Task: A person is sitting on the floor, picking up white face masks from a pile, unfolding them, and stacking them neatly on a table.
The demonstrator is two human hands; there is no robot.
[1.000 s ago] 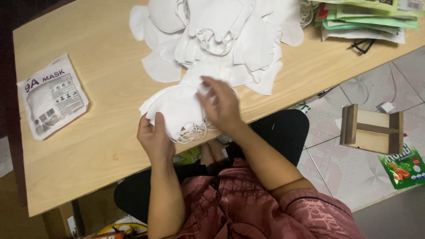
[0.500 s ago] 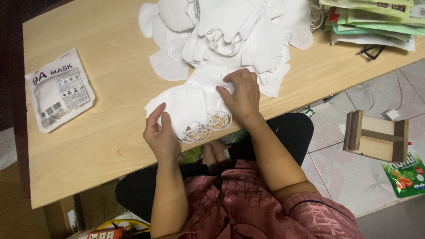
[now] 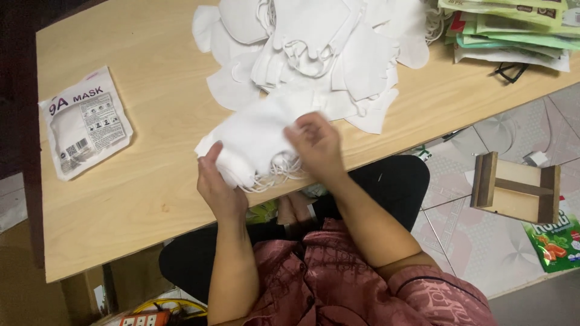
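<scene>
Change: stack of white masks (image 3: 257,142) now sits higher over the near edge of the bench (image 3: 151,199) than one second ago; the right hand (image 3: 317,145) has moved from the stack's top edge down onto its right end.
Left hand: left hand (image 3: 217,184) clamped on the lower left corner of the stack, thumb on top, fingers beneath.
Right hand: closed on the right end of the stack, fingers curled over the ear loops (image 3: 275,175); slightly blurred.
Meaning: judged from the grip, the masks are being squared into one even bundle between both hands.
Stack position: at the near edge of the bench, middle, loops hanging past the edge.
Loose pile: heap of white masks (image 3: 314,48) at the far edge, touching the held stack.
Packed pouch: sealed mask pouch (image 3: 84,124) near the left edge, well apart from the hands.
Far right corner: flat green and white pouches (image 3: 513,30), stacked.
Surface: pale wood bench.
Room: tiled floor (image 3: 471,229) at right, with a small wooden frame (image 3: 516,188) and a green packet (image 3: 559,238).
</scene>
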